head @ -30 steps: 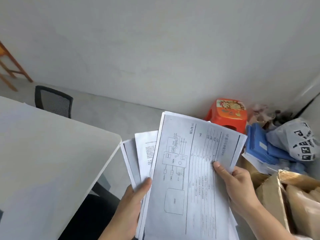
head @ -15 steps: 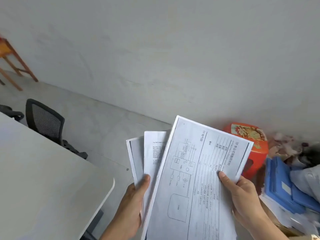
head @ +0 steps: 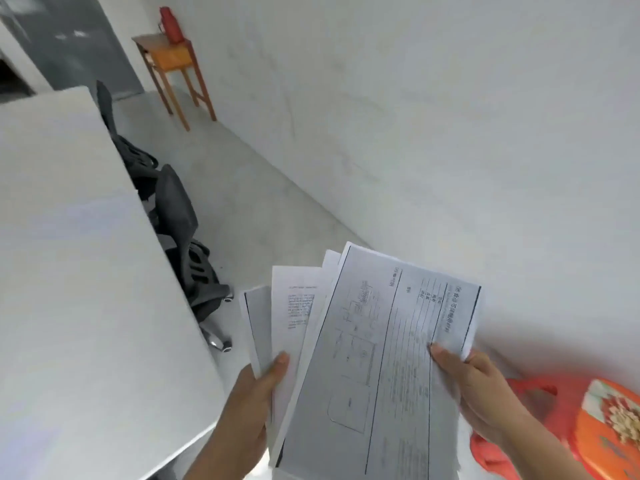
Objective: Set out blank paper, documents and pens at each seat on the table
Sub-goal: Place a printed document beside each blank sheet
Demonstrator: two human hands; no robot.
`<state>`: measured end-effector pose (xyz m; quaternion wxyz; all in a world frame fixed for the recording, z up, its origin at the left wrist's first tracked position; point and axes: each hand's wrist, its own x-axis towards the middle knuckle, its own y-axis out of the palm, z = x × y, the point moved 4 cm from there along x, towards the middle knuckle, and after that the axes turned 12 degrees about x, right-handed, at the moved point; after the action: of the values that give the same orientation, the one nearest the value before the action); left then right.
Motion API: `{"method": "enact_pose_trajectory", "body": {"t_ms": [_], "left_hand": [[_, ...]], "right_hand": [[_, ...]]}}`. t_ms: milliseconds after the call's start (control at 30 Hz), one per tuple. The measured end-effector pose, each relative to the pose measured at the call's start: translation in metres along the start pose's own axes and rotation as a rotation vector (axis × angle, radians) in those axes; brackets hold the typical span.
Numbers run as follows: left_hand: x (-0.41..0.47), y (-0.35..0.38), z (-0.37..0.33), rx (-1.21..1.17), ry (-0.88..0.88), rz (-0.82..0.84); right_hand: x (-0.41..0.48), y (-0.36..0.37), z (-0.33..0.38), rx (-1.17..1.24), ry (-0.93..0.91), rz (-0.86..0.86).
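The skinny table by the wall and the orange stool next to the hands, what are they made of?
The skinny table looks like wood: it is orange-brown, with straight slim legs and a dull sheen. The orange stool looks like moulded plastic: it has a bright colour, a smooth glossy surface and a printed picture on top. Blur leaves both a little uncertain.

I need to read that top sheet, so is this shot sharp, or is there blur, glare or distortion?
Head view: motion blur smears the whole frame, so print on the top sheet is unreadable; the stool at lower right is streaked worst; the wide lens slightly bows the table edge; light is flat, no harsh glare.
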<state>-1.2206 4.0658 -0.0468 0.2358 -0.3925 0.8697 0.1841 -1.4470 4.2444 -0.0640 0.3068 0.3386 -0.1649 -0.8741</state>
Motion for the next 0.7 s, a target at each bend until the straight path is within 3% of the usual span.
{"method": "enact_pose_trajectory", "body": {"t_ms": [267,433,700], "left_hand": [[0.033,-0.056,-0.023,-0.076,0.006,-0.306],[0.071,-0.095,-0.063,-0.219,0.072,-0.363],[0.112,-0.149,-0.124,-0.340,0.138,-0.448]], "right_hand": [[0.091,0.094,-0.011,-0.170,0.318,0.246],[0.155,0.150,-0.018,-0.382,0.020,0.032],[0.232,0.250,0.001,-0.393,-0.051,0.169]]}}
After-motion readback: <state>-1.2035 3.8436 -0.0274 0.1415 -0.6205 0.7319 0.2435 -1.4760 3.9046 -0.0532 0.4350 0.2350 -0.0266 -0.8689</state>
